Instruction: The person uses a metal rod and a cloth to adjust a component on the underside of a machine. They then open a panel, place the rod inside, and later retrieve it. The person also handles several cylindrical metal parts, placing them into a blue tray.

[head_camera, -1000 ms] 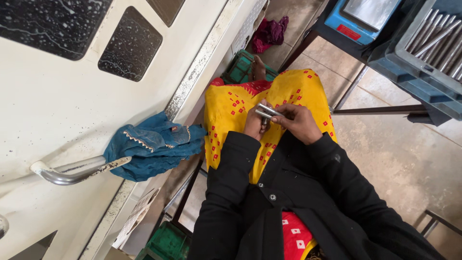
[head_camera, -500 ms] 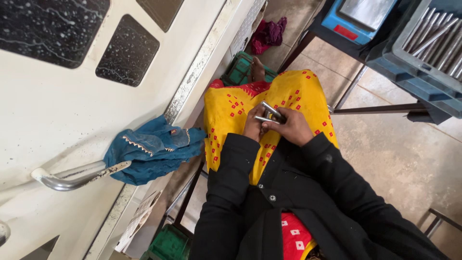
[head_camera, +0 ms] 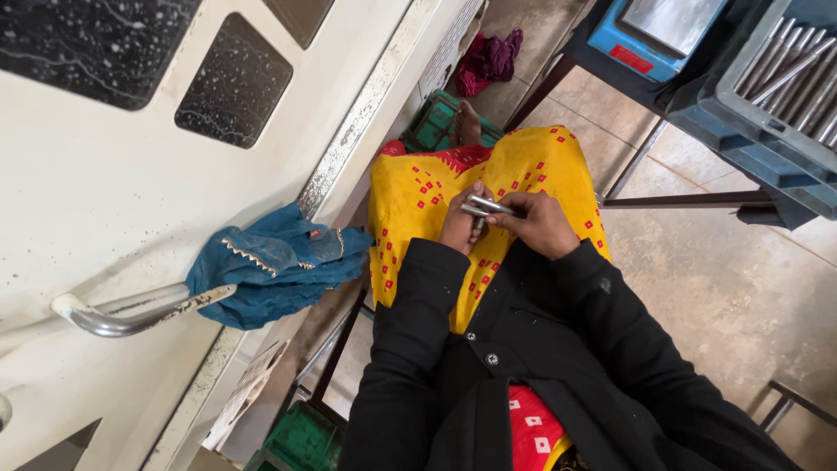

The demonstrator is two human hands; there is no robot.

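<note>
While the camera looks straight down from the person's head, a large cream-white machine panel [head_camera: 113, 201] fills the left side, with 2 dark speckled windows [head_camera: 234, 83] near its upper edge. A curved metal handle [head_camera: 122, 316] sticks out from the panel's lower left, and a blue cloth [head_camera: 270, 270] with a pale zigzag trim hangs bunched over the handle's right end, against the panel's grimy metal edge.

To the right of that edge, the person sits with a yellow garment [head_camera: 418, 201] dotted with red squares spread over the lap, and black sleeves reaching forward from the bottom of the view. The left hand [head_camera: 460, 225] is curled closed, its fingers wrapped around the near end of a small silvery metal rod [head_camera: 488, 208]. The right hand [head_camera: 542, 225] is also closed, pinching the other end of the same rod between thumb and fingertips. The rod lies roughly level between the 2 hands, above the middle of the lap; it may be more than 1 piece, but that is too small to tell.

Beyond the knees, a green crate [head_camera: 436, 122] sits on the floor, with a crumpled magenta rag [head_camera: 490, 59] farther off. At the upper right corner, a blue-grey bin [head_camera: 785, 96] holds a row of long metal rods [head_camera: 798, 70] laid side by side.
</note>
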